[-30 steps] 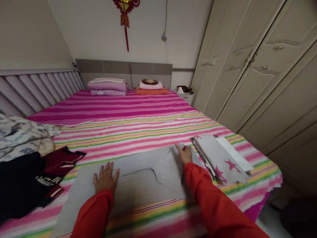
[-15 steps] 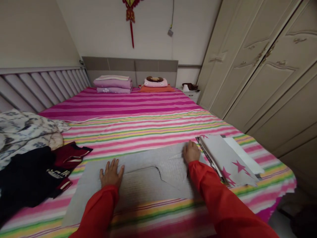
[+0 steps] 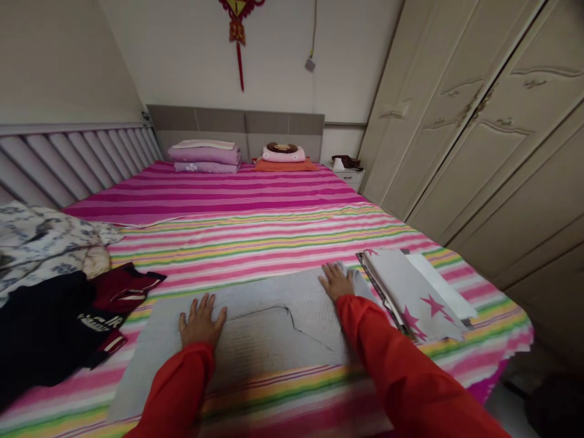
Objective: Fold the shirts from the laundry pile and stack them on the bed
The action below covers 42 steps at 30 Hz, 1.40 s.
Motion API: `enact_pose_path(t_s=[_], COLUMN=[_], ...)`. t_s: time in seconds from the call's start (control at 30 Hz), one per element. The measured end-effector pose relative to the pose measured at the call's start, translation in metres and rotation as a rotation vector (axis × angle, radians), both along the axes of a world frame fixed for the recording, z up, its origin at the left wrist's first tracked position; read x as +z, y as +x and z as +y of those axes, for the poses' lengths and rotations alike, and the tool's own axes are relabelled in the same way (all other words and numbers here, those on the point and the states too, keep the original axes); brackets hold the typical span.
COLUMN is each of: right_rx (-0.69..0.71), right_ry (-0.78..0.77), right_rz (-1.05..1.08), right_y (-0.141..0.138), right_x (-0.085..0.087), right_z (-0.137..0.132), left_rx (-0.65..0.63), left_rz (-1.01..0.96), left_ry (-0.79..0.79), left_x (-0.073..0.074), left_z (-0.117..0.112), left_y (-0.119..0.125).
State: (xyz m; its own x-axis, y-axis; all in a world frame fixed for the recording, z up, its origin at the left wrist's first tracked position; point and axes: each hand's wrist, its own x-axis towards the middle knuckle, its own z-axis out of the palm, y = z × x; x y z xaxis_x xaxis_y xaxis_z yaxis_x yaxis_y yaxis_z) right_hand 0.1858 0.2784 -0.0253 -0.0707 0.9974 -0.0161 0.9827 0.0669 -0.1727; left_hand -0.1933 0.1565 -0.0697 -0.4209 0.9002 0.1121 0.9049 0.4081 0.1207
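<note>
A grey knitted garment [image 3: 255, 328] lies spread flat on the striped bed [image 3: 255, 237] in front of me. My left hand [image 3: 201, 319] rests open on its left part, fingers spread and palm down. My right hand [image 3: 336, 281] lies flat and open on the garment's far right corner, close to a stack of folded white cloth with pink stars [image 3: 406, 292]. Both arms wear red sleeves.
A pile of dark and maroon clothes [image 3: 68, 328] and a floral quilt [image 3: 41, 243] lie at the left. Folded pillows [image 3: 205, 157] sit by the headboard. A cream wardrobe [image 3: 479, 134] runs along the right side, with a small nightstand [image 3: 349, 173] beyond.
My right hand, which pinched the garment's corner a second ago, has let go and now lies flat on it. The left hand stays pressed in place. The view shifted slightly.
</note>
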Motion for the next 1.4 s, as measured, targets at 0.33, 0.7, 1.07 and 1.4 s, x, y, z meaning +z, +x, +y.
enact_pose_path(t_s=[0.33,0.7,1.07,1.4], right_rx=[0.034,0.194,0.232,0.234], right_ry=[0.158,0.203,0.274,0.274], right_rz=[0.057,-0.044,-0.07,-0.053], right_y=[-0.079,-0.065,-0.06,-0.061], right_x=[0.004,-0.048,-0.066,-0.059], right_z=[-0.062,-0.112,-0.104,-0.107], left_rx=[0.034,0.21,-0.22,0.158], left_rz=[-0.026,-0.26,-0.423,-0.159], left_ry=[-0.017,0.054,-0.014,-0.08], left_x=[0.016,0.044,0.037,0.034], left_z=[-0.007,0.003,0.044,0.0], left_y=[0.014,0.044,0.166,-0.033])
